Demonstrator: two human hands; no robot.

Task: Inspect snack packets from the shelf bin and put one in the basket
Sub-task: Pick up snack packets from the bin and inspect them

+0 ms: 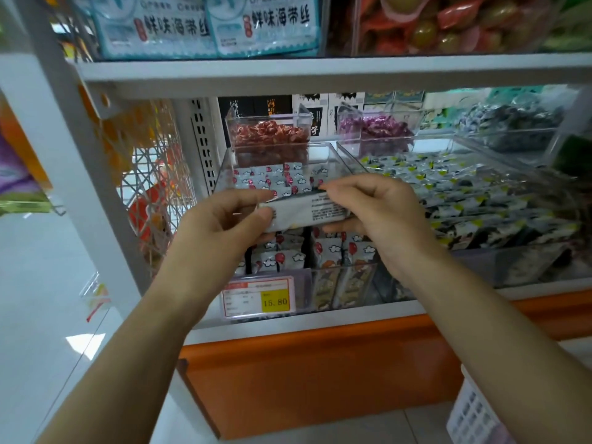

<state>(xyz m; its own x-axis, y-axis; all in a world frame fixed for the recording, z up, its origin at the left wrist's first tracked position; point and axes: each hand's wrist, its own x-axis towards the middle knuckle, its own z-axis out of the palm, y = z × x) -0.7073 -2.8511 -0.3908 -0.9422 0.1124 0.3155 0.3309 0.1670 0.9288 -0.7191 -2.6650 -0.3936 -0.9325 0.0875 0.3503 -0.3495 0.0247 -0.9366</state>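
A small silvery snack packet (307,213) with printed text on its back is held between both hands above a clear shelf bin (320,155). My left hand (224,225) pinches its left end with thumb and fingers. My right hand (374,213) pinches its top right edge, with fingers under it. The bin holds several white packets (272,179) with red balloon and cloud prints. A white perforated basket (474,411) shows at the bottom right, partly behind my right forearm.
A yellow price tag (275,301) reads 15.80 on the bin front. A second clear bin (480,200) of dark green packets stands to the right. Bins of red sweets (269,133) and purple sweets (374,128) sit behind. A white shelf board (320,75) runs overhead.
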